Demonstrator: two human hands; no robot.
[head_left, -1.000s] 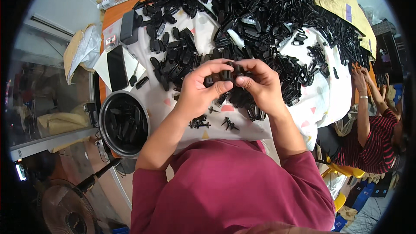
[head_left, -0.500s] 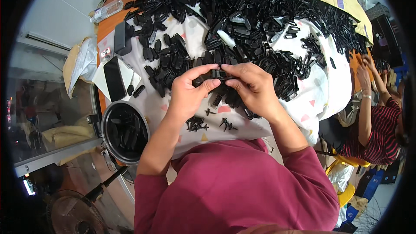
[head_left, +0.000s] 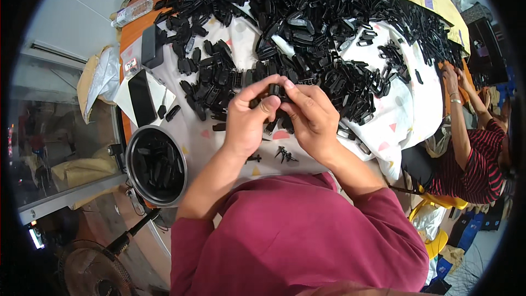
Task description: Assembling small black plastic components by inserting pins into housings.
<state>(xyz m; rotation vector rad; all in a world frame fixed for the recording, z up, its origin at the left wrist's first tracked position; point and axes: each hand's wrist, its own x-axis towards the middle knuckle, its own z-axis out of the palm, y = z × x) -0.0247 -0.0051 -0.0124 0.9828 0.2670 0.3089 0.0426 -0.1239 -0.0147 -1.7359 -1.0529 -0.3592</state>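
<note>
A small black plastic part [head_left: 275,90] is pinched between my two hands, above the near part of the table. My left hand [head_left: 247,115] grips its left side with thumb and forefinger. On the other side, the fingertips of my right hand [head_left: 312,111] press against it. My fingers cover most of the part, so its full shape is hidden. A heap of similar black plastic parts [head_left: 307,16] spreads over the cloth behind my hands. Nearer to me, a few small dark spiky pieces [head_left: 285,154] lie on the patterned cloth.
At the left stands a round metal bowl [head_left: 183,178] with black parts in it. Beyond it lie a phone [head_left: 142,98], a dark box [head_left: 152,46] and a plastic bottle [head_left: 133,12]. A co-worker's arms [head_left: 459,115] reach in at the right. A fan [head_left: 96,274] is at lower left.
My hands have drawn closer together around the black part and turned it, so the fingers hide more of it. The co-worker's hands at the right have shifted slightly.
</note>
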